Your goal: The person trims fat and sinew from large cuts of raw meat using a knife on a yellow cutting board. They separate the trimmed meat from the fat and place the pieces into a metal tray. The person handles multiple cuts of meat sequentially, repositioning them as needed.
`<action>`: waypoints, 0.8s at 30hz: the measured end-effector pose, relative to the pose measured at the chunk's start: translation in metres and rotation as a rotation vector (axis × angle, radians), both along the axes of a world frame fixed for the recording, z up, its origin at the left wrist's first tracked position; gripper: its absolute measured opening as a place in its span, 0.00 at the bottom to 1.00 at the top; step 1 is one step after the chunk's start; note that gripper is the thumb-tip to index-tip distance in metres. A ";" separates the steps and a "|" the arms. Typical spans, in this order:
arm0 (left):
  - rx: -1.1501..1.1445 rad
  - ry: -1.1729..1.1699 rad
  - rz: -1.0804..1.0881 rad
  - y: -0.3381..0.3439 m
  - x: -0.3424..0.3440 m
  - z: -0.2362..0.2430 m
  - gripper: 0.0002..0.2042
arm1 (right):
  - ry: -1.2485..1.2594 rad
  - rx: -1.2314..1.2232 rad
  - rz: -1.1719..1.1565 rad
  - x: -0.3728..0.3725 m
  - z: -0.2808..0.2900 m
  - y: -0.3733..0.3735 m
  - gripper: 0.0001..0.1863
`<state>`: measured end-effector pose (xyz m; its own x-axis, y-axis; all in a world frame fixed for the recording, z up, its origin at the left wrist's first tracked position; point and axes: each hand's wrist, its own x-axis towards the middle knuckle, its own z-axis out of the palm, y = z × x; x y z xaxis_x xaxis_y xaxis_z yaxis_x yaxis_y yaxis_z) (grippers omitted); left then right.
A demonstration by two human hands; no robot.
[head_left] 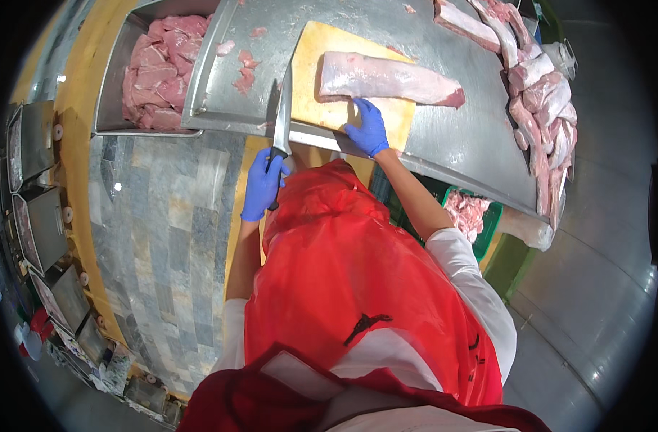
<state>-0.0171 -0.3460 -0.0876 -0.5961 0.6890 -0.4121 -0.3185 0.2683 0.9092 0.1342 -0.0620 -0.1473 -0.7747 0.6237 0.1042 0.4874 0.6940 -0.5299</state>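
A long slab of pale pink meat [386,79] lies across a yellow cutting board [322,101] on a steel table [458,137]. My left hand [262,183], in a blue glove, is shut on the black handle of a large knife [284,108]; the blade points away from me along the board's left edge. My right hand [368,128], also in a blue glove, rests on the board at its near edge, fingers touching the near side of the meat. I wear a red apron [350,281].
A steel tray [116,86] at the left holds several cut pieces of meat [160,72]. Small scraps [244,70] lie on the table beside the board. More meat strips [541,93] are piled at the table's right end. A green crate [487,223] with meat stands below. Steel containers [34,216] line the left.
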 end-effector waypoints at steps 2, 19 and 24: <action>0.023 -0.031 -0.090 0.011 -0.002 -0.002 0.13 | -0.143 0.025 0.131 0.015 -0.002 -0.006 0.35; 0.023 0.077 -0.090 0.147 -0.050 -0.031 0.28 | 0.033 0.129 0.048 -0.073 0.002 0.058 0.30; -0.044 0.177 -0.103 0.154 -0.061 -0.040 0.26 | -0.097 0.226 0.122 -0.079 -0.018 0.066 0.36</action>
<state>-0.0776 -0.1925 -0.1281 -0.5894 0.7337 -0.3381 -0.1231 0.3320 0.9352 0.0552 0.0040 -0.1651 -0.8557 0.4946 0.1523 0.4338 0.8460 -0.3098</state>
